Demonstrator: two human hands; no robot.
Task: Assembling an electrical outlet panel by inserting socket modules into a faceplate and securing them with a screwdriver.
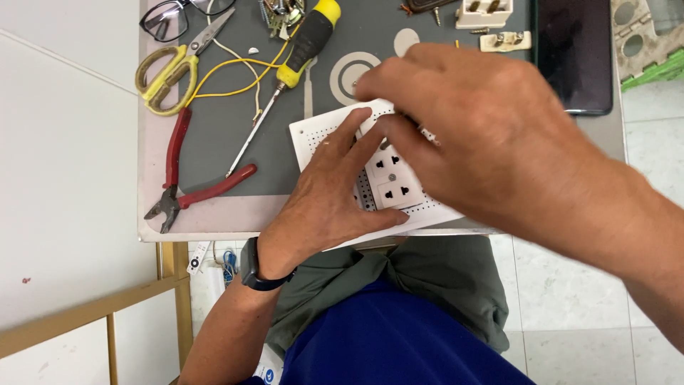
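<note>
My left hand [331,192] lies flat on a white perforated board [313,135], pressing it to the table edge, fingers spread beside a white double socket [390,178] mounted on the board. My right hand [470,121] hovers over the board's upper part, fingertips pinched together near the top of the socket; what they pinch is hidden. A dark watch band circles my left wrist.
On the grey table [214,135] lie red-handled pliers [187,178], a yellow-and-black screwdriver [299,53], yellow-handled scissors [167,71], yellow wire, glasses [174,16], loose screws, a white ring plate [349,75], white socket parts [488,18] and a dark phone [573,53].
</note>
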